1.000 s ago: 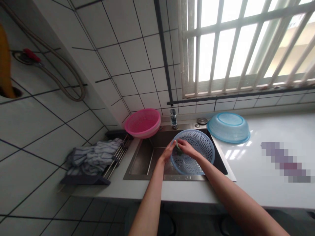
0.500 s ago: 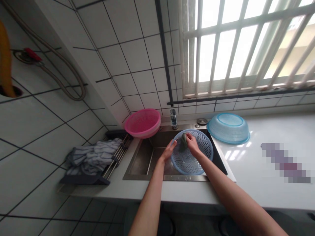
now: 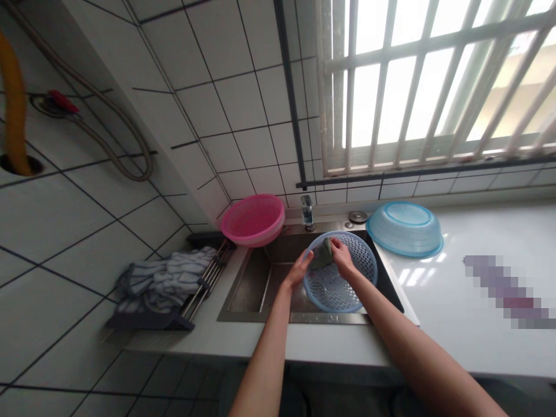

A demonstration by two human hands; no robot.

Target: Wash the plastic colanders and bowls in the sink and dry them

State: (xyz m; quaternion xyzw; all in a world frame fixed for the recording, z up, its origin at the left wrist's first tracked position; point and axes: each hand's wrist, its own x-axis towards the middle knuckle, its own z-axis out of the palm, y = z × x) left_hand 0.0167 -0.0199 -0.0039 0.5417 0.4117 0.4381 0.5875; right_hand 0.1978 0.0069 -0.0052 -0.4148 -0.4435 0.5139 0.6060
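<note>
A light blue plastic colander (image 3: 336, 294) is tilted toward me in the metal sink (image 3: 248, 284). My left hand (image 3: 297, 271) grips its left rim, with the thumb on the inner side and the other fingers mostly hidden behind the wall. Inside the colander, my right hand (image 3: 342, 258) is closed on a dark green scouring pad (image 3: 322, 255). The pad lies against the upper left part of the inner wall, close to my left thumb.
Behind the sink stands a faucet (image 3: 307, 211), with a metal drain strainer (image 3: 358, 217) to its right. A pink basin (image 3: 253, 220) sits at the back left corner. An upturned blue basin (image 3: 406, 229) rests on the right counter. Striped cloth (image 3: 174, 275) lies on a rack at left.
The scouring pad has shifted slightly left and spread flatter on the colander wall. Both hands keep their grips, and the whole view has moved a little.
</note>
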